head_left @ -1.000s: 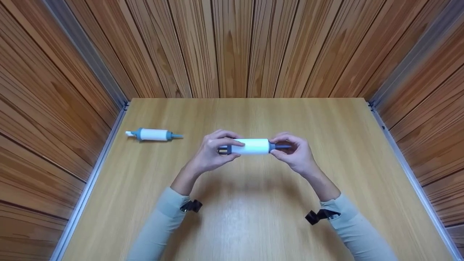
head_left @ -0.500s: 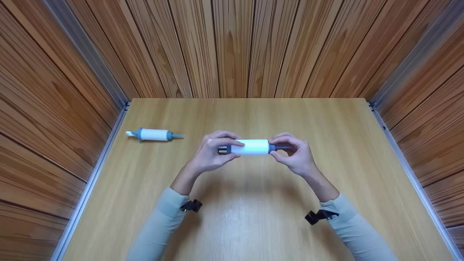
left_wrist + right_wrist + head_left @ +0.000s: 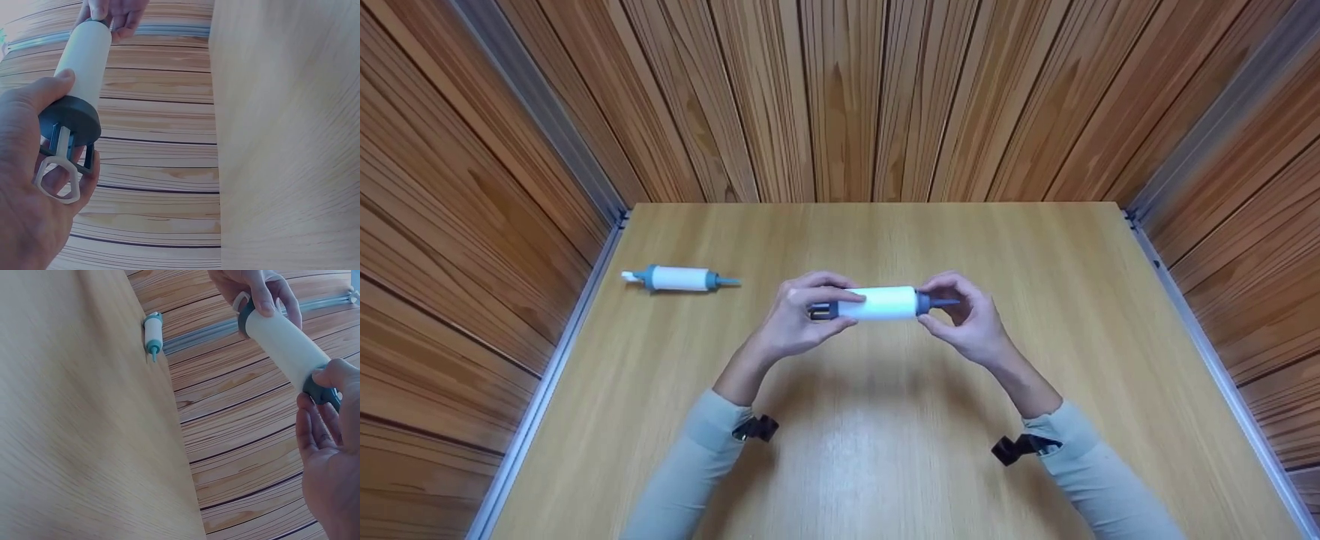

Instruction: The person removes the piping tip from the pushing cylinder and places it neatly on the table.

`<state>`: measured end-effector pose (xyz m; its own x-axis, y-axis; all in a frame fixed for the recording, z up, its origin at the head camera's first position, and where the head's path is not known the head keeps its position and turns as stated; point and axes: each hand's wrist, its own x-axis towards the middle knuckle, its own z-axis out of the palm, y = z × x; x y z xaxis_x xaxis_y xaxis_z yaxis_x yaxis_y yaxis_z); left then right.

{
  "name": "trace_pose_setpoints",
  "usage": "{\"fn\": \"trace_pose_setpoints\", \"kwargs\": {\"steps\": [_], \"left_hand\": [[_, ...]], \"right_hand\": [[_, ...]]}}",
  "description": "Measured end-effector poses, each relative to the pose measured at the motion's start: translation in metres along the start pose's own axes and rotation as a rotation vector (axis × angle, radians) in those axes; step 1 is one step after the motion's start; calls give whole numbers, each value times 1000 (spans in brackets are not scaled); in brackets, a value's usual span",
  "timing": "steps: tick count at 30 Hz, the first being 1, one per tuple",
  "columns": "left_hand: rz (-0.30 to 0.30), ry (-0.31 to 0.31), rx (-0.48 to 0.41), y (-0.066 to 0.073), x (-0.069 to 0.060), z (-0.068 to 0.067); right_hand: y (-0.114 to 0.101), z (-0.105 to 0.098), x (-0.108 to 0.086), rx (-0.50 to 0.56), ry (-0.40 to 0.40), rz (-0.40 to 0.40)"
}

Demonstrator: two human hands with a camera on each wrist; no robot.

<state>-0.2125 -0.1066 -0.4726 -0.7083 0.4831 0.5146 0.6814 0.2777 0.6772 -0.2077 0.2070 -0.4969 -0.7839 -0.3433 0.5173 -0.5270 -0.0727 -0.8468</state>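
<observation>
A white tube (image 3: 885, 303) with blue-grey ends is held level in midair above the worktop (image 3: 870, 450), lying crosswise in front of the person, near the middle. At its left end is a dark collar (image 3: 73, 119) with an open frame, out of which comes a white rod ending in a pull ring (image 3: 75, 181). At its right end, a smaller collar (image 3: 322, 387) narrows to a thin nozzle (image 3: 945, 303) pointing right.

The left hand (image 3: 802, 311) is closed around the tube's left end, thumb and forefinger lying on the white barrel just past the collar, the other fingers curled behind the frame. The right hand (image 3: 976, 319) pinches the smaller collar between thumb and fingertips, its palm well apart from the tube; the nozzle reaches into the gap.

To the left and farther back, a second tube (image 3: 681, 279), also white with blue-grey ends, lies on its side on the worktop, its nozzle toward the hands. Pale sleeves (image 3: 690, 457) cover both forearms, with a small black device (image 3: 757, 427) at each wrist. Wooden plank walls (image 3: 840, 97) stand around the worktop.
</observation>
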Motion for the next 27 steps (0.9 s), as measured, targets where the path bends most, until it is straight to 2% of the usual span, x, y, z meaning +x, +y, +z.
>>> {"fn": "trace_pose_setpoints", "kwargs": {"steps": [7,11,15,27], "left_hand": [[2,12,-6,1,-2,-1],[7,11,-12,1,-2,0],[10,7,-19,1,-2,0],[-11,-3,-19,0,-2,1]], "right_hand": [[-2,0,0,-15,-51,141],[-3,1,0,-44,-45,177],[-5,1,0,-54,-36,192],[-4,2,-3,-27,-34,138]]}}
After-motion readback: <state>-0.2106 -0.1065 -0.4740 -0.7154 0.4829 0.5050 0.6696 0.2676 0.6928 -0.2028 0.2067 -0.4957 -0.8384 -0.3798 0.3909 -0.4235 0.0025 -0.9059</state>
